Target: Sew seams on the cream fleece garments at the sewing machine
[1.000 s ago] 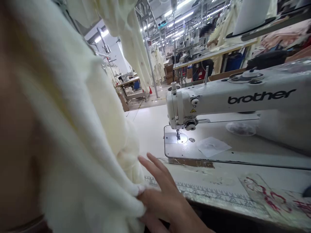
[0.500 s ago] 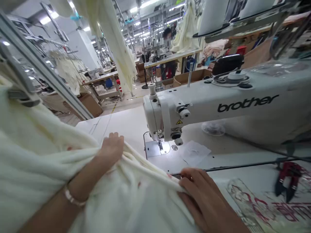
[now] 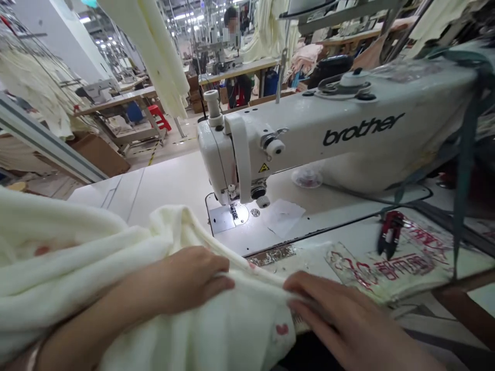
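Note:
A cream cloth with small red heart prints spreads over the near left and hangs off the table's front edge. My left hand is closed on a fold of it, thumb and fingers together near the long edge. Farther right along that edge, my right hand pinches the cloth between thumb and fingers. Between my hands the edge runs fairly straight. Beyond the cloth stands a white sewing machine. Its lit needle plate has no cloth on it.
A small white sheet lies beside the needle plate. Dark red-handled thread snips rest to the right, by a teal strap. Cream cloth hangs at the back left. Behind the machine, a person is at another workstation.
My left hand has come nearer and lower, shifting right along the cloth toward my right hand. The view has tilted down and turned right. My right hand still pinches the edge.

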The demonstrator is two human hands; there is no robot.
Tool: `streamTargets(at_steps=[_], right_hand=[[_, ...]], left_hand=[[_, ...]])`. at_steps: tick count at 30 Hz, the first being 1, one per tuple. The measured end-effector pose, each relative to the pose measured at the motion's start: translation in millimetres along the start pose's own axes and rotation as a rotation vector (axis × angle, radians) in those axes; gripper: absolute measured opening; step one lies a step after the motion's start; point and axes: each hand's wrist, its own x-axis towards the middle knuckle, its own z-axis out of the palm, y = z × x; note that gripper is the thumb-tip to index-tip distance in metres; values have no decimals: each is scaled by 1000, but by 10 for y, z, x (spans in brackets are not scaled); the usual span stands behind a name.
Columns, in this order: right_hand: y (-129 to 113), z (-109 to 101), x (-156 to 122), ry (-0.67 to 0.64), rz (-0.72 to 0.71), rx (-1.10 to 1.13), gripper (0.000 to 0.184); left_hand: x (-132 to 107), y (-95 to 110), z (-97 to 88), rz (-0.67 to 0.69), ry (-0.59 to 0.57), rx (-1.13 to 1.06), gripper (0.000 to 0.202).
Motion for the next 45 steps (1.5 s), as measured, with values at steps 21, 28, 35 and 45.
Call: streamTargets(at_steps=[21, 28, 35, 45], right_hand=[[53, -376, 669, -394, 95, 378, 9], [61, -426, 830, -433, 103, 351, 7], [0, -441, 701, -330, 150, 326, 15], [58, -310, 962, -328, 229, 427, 8]], left_hand=[[368, 177, 142, 105, 175, -301, 23], [399, 169, 129, 44, 133, -298, 33], [394, 253, 210, -18, 257, -362, 21], [506, 162, 148, -170, 336, -522, 24]])
